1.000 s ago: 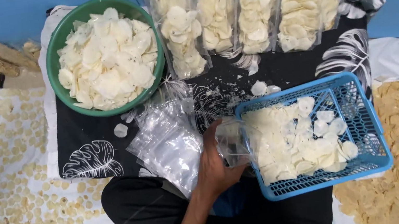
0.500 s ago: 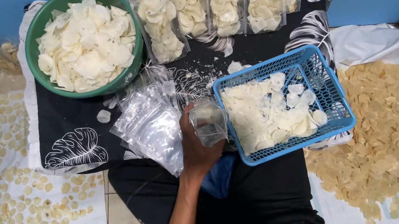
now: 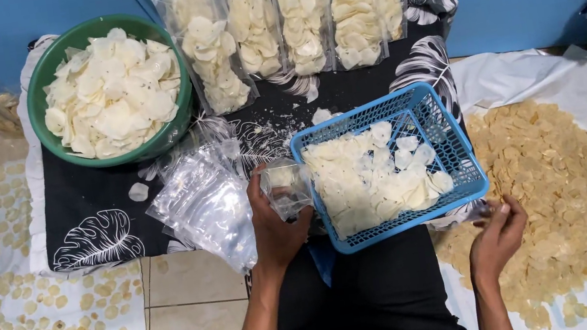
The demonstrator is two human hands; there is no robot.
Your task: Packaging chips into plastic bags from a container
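**Floor setup, chips being bagged**

Tiled floor with a black leaf-print cloth [image 3: 95,210] spread against a blue wall. Left hand [image 3: 277,225] grip closed around a small clear bag [image 3: 286,188], held at the edge of the blue basket [image 3: 464,163] of white chips. Right hand [image 3: 498,235] fingers loosely curled, touching the tan chips [image 3: 551,173] on white sheet, just below the basket. Bag contents hard to make out. Nearby: stack of empty bags [image 3: 206,201], green bowl [image 3: 41,109], filled bags [image 3: 287,18].
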